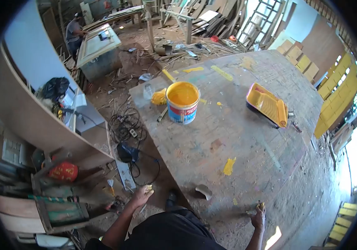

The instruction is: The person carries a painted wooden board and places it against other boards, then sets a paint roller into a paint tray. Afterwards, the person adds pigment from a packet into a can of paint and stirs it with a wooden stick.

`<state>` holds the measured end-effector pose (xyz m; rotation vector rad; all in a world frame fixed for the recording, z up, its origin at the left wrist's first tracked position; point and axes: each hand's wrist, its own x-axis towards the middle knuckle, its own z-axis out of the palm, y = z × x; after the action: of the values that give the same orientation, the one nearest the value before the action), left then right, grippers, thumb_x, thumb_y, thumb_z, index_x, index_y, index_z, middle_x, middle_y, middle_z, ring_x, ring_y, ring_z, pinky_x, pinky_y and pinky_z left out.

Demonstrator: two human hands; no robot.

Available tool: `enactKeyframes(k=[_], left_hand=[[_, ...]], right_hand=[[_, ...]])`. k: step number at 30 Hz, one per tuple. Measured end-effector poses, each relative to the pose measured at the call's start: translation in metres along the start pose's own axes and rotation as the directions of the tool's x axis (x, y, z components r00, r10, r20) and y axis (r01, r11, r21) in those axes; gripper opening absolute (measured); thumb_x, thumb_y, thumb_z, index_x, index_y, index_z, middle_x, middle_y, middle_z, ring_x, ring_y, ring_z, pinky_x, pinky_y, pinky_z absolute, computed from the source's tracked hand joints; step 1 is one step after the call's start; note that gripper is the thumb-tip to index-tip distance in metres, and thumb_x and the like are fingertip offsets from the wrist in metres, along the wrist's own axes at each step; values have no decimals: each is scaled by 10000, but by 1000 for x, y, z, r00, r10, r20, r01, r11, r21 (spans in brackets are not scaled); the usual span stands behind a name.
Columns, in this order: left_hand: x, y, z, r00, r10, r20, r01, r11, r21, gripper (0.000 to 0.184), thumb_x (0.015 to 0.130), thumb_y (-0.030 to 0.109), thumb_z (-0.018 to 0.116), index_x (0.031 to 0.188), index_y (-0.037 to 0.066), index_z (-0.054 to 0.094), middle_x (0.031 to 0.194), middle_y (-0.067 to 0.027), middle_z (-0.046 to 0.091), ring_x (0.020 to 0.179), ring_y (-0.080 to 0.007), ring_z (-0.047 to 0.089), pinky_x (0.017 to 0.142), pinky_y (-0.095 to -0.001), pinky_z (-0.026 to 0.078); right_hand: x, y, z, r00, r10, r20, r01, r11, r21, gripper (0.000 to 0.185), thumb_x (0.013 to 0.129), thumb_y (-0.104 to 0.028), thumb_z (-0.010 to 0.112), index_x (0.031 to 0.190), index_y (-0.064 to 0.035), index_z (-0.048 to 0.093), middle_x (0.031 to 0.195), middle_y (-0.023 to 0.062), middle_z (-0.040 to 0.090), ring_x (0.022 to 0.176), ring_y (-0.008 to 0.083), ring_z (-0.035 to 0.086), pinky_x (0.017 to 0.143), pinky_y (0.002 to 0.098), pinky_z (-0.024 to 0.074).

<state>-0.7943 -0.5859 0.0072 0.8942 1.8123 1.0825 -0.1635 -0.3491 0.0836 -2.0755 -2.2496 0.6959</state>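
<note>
My left hand (142, 196) hangs beside the table's left edge, its fingers curled together with yellow paint on them; whether anything is inside is too small to tell. Over the near right part of the worktable (195, 154) is my right hand (259, 216), fingers bent and stained yellow, its grip unclear. A bucket of yellow paint (183, 102) stands open near the far left edge. Beside it lie a yellow crumpled cloth (159, 97) and a clear cup (147, 91). At the right, a paint tray (264, 103) holds a yellow roller (282, 113).
A curved fragment (204, 192) lies near the table's front edge. Tangled cables (128, 129) and a curved panel (41, 112) are at the left. Another person (74, 35) stands by a far bench. Yellow boards (339, 96) lean at the right.
</note>
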Motion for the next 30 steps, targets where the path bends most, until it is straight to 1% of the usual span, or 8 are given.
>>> enactKeyframes(k=[3,4,6,10,16,20,29,30], left_hand=[[52,116,-35,999,-36,9,30,912,410,448,994,254,686,1334,-28,615,1293,-245,682,1150,-438,674,1000,-449,537],[71,119,-39,999,-31,43,11,913,407,448,994,254,686,1334,-28,615,1293,-245,682,1150,-438,674,1000,-449,537],[118,127,-44,943,330,35,-304,816,492,452,965,244,706,1329,-12,624,1279,-245,679,1182,-427,644,1048,-462,502],[200,157,-48,866,461,193,-491,713,500,478,933,238,727,1338,6,624,1344,-239,638,1285,-427,568,1106,-485,456],[294,168,-48,827,339,449,-562,501,658,724,932,351,714,1505,-21,471,1572,-271,441,1473,-469,378,1224,-490,337],[309,154,-54,767,61,638,-606,396,690,845,952,447,672,1606,18,351,1682,-274,238,1564,-479,182,1252,-575,238],[306,157,-65,701,106,705,-686,368,627,869,899,450,723,1579,14,401,1684,-294,190,1559,-509,164,1244,-604,240],[307,156,-63,701,101,706,-688,356,632,869,899,450,723,1579,14,401,1684,-294,190,1559,-509,164,1244,-604,240]], right_hand=[[0,-14,7,988,122,-96,-124,992,-9,761,718,-180,899,1385,47,612,1625,292,366,1524,419,338,1243,450,329],[1,-21,9,982,155,-107,-157,988,-12,761,718,-180,899,1385,47,612,1625,292,366,1524,419,338,1243,450,329],[13,-43,5,980,168,-106,-162,985,63,601,774,-179,861,1318,-4,673,1514,260,520,1431,407,468,1180,462,406],[49,-156,33,917,111,-383,-33,978,205,468,822,-169,817,1258,-36,709,1354,221,638,1284,397,586,1100,448,469],[109,-331,42,891,56,-450,108,937,332,410,872,-186,789,1247,-40,712,1310,205,662,1222,394,629,1051,442,503],[150,-372,13,898,101,-428,67,930,361,403,904,-217,761,1264,-41,716,1268,215,688,1148,384,682,972,438,555],[328,-174,-48,752,403,-522,-133,868,478,396,921,-138,562,1273,-70,730,1185,242,736,1104,345,720,921,411,548],[357,-144,-50,706,499,-502,-127,787,604,316,958,-208,649,1205,-49,763,900,97,750,751,213,684,687,350,545]])
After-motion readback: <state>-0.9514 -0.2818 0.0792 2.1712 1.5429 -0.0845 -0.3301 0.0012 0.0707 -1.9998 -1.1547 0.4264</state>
